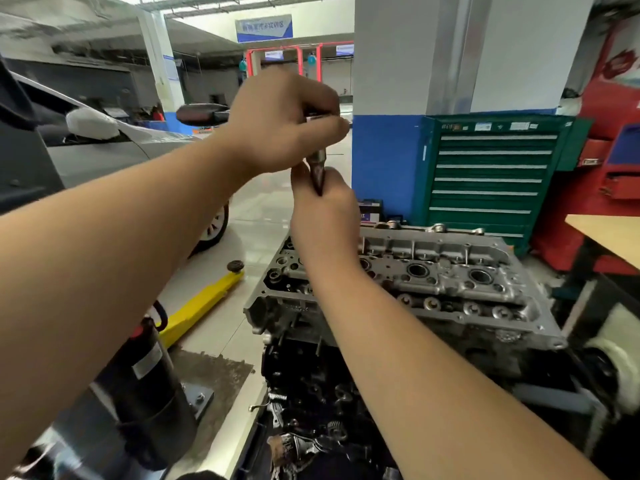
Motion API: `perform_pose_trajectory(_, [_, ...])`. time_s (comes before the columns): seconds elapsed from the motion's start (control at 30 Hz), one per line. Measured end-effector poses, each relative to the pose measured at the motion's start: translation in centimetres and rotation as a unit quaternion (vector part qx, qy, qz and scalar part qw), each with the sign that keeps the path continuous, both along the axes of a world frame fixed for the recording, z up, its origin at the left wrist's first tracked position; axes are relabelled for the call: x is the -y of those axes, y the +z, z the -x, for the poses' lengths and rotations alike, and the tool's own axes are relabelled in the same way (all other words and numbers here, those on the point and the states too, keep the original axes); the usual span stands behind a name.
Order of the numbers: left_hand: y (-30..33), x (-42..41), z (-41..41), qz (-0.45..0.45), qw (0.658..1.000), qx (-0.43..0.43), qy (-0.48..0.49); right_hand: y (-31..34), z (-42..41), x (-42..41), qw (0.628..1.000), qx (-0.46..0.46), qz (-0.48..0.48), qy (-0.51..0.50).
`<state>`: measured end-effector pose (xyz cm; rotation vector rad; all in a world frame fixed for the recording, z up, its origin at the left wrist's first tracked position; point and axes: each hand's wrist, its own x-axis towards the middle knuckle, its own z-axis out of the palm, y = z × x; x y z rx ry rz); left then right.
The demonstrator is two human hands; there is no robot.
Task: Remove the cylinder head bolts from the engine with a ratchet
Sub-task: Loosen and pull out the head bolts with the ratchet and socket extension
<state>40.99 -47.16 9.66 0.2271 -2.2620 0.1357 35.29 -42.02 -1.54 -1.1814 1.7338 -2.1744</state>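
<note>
The engine's bare aluminium cylinder head [450, 282] lies below me, its spark plug wells and bolt holes facing up. Both hands are raised above its left end. My left hand [280, 123] grips the ratchet's head; the ratchet's black handle [201, 114] sticks out to the left. A dark bolt or socket extension [318, 176] hangs down from the ratchet, and my right hand [322, 209] pinches its lower end between thumb and fingers. The tip is hidden in my fingers.
A green tool cabinet [491, 178] stands behind the engine, with a red cabinet [616, 157] at the right. On the left are a grey car [104, 150], a yellow lift arm [201, 303] and a black motor [149, 375]. A wooden bench edge [606, 233] juts in at right.
</note>
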Motion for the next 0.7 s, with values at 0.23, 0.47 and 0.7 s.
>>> perform_pose_trajectory(0.23, [0.0, -1.9, 2.0, 0.049, 0.980, 0.007, 0.194, 1.7, 3.0, -0.6, 0.986, 0.053, -0.026, 0.155])
perform_pose_trajectory(0.47, [-0.9, -4.5, 2.9, 0.074, 0.930, 0.003, 0.360, 1.3, 6.6, -0.8, 0.836, 0.027, -0.154, 0.525])
perform_pose_trajectory(0.7, [-0.6, -3.1, 2.6, 0.106, 0.956, -0.034, 0.273, 0.6, 4.1, -0.5, 0.963, 0.085, -0.097, 0.236])
